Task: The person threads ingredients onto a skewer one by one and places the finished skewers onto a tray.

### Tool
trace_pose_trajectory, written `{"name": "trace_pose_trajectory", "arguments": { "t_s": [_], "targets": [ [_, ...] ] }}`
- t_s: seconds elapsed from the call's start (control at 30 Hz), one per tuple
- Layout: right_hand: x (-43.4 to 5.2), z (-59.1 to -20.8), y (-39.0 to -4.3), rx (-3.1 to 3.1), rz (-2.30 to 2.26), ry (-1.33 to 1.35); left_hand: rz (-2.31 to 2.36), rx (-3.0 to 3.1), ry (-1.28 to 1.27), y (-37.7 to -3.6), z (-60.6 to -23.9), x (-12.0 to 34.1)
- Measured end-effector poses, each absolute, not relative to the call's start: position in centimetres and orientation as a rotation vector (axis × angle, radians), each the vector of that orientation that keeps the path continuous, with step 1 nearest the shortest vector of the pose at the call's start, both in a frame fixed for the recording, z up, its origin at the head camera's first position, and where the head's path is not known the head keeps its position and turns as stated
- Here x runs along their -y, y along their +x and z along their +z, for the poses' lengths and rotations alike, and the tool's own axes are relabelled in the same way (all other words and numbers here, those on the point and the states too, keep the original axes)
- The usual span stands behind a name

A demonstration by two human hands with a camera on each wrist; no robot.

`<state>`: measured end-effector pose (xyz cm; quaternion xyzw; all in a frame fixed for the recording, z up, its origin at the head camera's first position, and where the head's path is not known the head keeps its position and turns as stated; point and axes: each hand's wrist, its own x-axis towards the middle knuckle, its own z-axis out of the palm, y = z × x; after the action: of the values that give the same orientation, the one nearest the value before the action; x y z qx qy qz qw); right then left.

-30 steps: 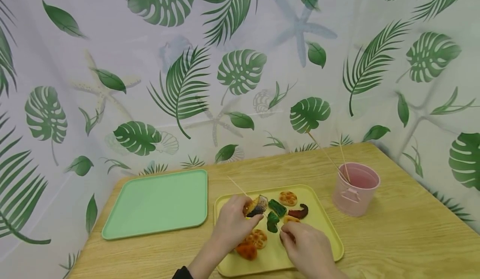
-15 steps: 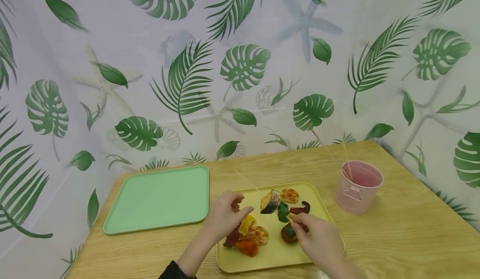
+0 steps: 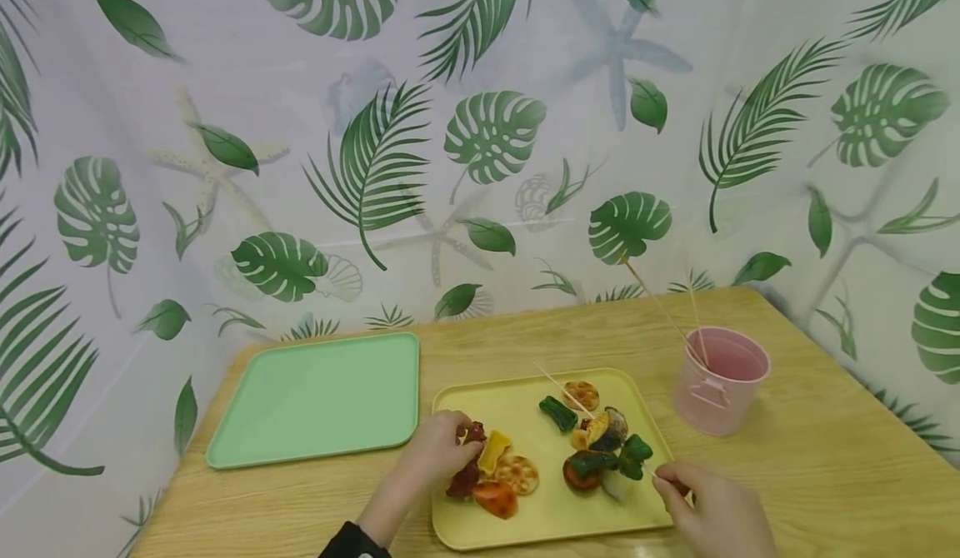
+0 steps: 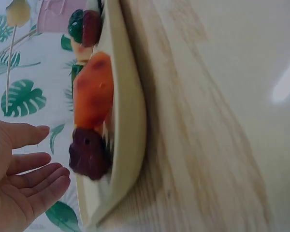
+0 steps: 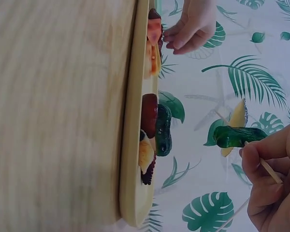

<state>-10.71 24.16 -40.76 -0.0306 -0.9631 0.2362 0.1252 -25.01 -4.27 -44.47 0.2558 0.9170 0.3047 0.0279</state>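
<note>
We note the right hand (image 3: 712, 504) pinching a thin wooden skewer (image 3: 558, 385) loaded with green and yellow pieces, long axis running up-left over the yellow plastic tray (image 3: 517, 404). The left hand (image 3: 442, 450), fingers relaxed, touches the dark red piece (image 3: 471, 435) at the tray's left edge.

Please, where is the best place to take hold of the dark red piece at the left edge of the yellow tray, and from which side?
Probably pinch the dark red piece across its narrow middle, from above and the left. The left hand is already there; the orange slice crowds its right side, and the yellow tray rim is low.
</note>
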Motion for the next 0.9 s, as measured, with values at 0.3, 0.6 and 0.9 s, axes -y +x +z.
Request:
{"name": "trace_pose_trajectory", "arguments": {
  "t_s": [0.3, 0.6, 0.9],
  "targets": [
    [-23.9, -41.4, -9.7, 2.895, 0.708, -0.163, 0.556, -3.029, 0.82, -23.8, -44.5, 0.4],
    [-23.7, -41.4, -9.3, 2.877, 0.708, -0.189, 0.323, -3.006, 0.755, -22.9, -44.0, 0.2],
    [-23.4, -42.4, -9.4, 2.814, 0.691, -0.128, 0.288, -3.055, 0.908, -22.8, -44.7, 0.7]
  ]
}}
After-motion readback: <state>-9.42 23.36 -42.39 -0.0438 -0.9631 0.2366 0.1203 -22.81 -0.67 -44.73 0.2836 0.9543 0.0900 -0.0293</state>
